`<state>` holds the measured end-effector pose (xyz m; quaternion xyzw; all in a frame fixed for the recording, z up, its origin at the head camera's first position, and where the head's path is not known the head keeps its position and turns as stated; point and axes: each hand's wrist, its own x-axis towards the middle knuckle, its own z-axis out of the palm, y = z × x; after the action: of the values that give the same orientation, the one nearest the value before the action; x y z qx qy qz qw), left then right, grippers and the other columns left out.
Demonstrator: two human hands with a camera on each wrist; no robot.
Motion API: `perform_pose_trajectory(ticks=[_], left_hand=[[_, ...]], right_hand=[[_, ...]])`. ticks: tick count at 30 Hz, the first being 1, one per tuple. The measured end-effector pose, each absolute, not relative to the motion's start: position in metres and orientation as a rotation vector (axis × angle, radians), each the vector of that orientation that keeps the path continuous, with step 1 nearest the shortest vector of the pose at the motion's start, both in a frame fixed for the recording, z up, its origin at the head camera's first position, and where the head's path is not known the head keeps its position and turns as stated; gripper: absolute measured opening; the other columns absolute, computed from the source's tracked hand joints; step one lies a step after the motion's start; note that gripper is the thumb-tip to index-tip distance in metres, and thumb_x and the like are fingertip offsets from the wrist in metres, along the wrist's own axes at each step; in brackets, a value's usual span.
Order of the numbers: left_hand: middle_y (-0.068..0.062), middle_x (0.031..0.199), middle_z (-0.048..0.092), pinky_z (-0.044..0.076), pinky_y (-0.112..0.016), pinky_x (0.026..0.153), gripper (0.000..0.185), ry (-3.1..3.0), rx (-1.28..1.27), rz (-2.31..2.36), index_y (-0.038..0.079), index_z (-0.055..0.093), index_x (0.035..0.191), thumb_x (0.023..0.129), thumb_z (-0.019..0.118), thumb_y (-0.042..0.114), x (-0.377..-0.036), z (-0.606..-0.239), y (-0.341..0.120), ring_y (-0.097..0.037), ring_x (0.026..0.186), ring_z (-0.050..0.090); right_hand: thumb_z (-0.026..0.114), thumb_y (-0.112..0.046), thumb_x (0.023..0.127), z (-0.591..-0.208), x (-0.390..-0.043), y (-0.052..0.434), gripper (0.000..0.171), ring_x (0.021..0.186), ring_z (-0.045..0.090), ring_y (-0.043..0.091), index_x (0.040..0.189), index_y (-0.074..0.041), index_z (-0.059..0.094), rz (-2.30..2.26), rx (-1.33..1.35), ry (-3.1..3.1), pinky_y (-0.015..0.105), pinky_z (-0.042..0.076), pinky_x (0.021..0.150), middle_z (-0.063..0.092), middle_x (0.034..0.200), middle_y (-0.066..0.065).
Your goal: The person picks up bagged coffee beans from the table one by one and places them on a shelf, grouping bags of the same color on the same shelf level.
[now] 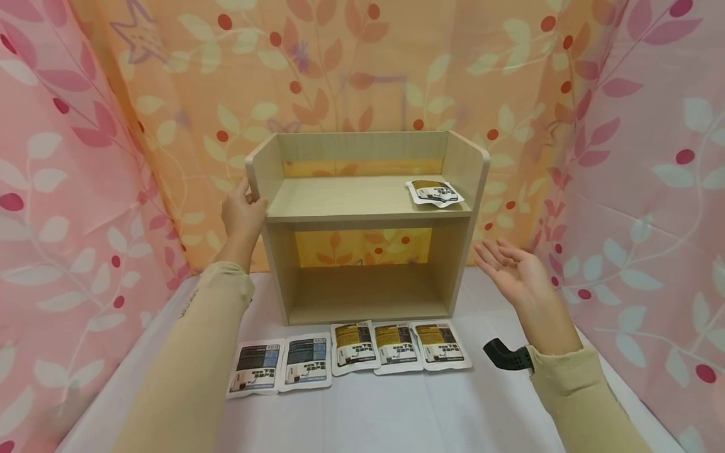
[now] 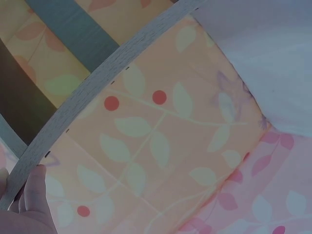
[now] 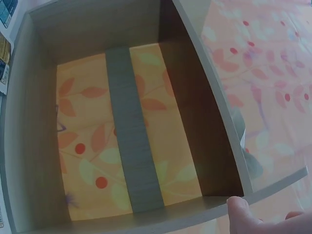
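Note:
A light wooden two-tier shelf [image 1: 368,219] stands upright on the table. My left hand [image 1: 243,217] grips the front edge of its left side panel, thumb on one side and fingers on the other; the left wrist view shows the panel edge between them. Beside the right side panel, my right hand [image 1: 518,274] is held palm up, its fingers loosely extended and nothing in it. In the right wrist view its thumb [image 3: 238,207] appears close to the panel's edge; contact cannot be told. One gold-labelled white packet [image 1: 435,193] lies at the right end of the upper tier.
In front of the shelf, three gold-labelled packets [image 1: 355,347] lie in a row with two dark-blue-labelled packets [image 1: 306,362] to their left. A white cloth covers the table [image 1: 396,415]. Leaf-patterned curtains [image 1: 362,69] enclose the back and both sides. A black wrist device [image 1: 506,354] sits at my right cuff.

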<state>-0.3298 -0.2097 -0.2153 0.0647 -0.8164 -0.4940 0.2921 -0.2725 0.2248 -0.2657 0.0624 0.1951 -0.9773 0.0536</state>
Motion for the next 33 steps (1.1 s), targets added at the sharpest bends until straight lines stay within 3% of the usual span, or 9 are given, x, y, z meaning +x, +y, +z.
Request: perform_pose_trajectory(ticks=[9,15,19,26,33], left_hand=[[-0.019,0.135,0.054,0.045,-0.038,0.099,0.058,-2.180,0.171,-1.321,0.012,0.043,0.147,0.091,0.055,0.002,-0.331,-0.217,-0.211,-0.025,0.122,0.054],[-0.017,0.139,0.051,0.046,-0.038,0.098,0.060,-2.178,0.178,-1.346,0.014,0.040,0.149,0.092,0.054,0.003,-0.330,-0.216,-0.211,-0.023,0.123,0.053],[-0.017,0.136,0.053,0.048,-0.038,0.095,0.059,-2.182,0.174,-1.343,0.015,0.041,0.149,0.092,0.054,0.002,-0.332,-0.216,-0.211,-0.023,0.122,0.055],[-0.017,0.136,0.053,0.048,-0.039,0.095,0.061,-2.192,0.169,-1.349,0.017,0.039,0.150,0.092,0.054,0.003,-0.331,-0.215,-0.210,-0.023,0.122,0.055],[-0.016,0.138,0.052,0.045,-0.037,0.099,0.061,-2.185,0.179,-1.360,0.018,0.040,0.149,0.092,0.054,0.004,-0.330,-0.216,-0.211,-0.023,0.124,0.053]], right_hand=[[0.042,-0.004,0.101,-0.284,-0.262,0.229,0.070,0.146,0.013,0.015,0.155,-0.032,0.007,-2.939,0.167,0.655,0.035,0.010,0.115,0.008,0.160,-0.008],[0.047,-0.004,0.100,-0.294,-0.259,0.234,0.066,0.144,0.021,0.017,0.152,-0.028,0.014,-2.925,0.192,0.698,0.036,0.015,0.114,0.030,0.149,-0.001],[0.047,-0.004,0.100,-0.301,-0.255,0.238,0.063,0.144,0.020,0.018,0.150,-0.027,0.017,-2.902,0.192,0.724,0.036,0.014,0.114,0.039,0.141,0.002],[0.045,-0.012,0.102,-0.312,-0.246,0.238,0.075,0.147,0.008,0.018,0.156,-0.033,-0.003,-2.850,0.196,0.874,0.037,0.010,0.115,0.010,0.160,-0.007],[0.041,-0.016,0.103,-0.323,-0.241,0.238,0.072,0.147,0.007,0.018,0.156,-0.033,-0.005,-2.799,0.218,0.958,0.037,0.009,0.115,0.002,0.162,-0.009]])
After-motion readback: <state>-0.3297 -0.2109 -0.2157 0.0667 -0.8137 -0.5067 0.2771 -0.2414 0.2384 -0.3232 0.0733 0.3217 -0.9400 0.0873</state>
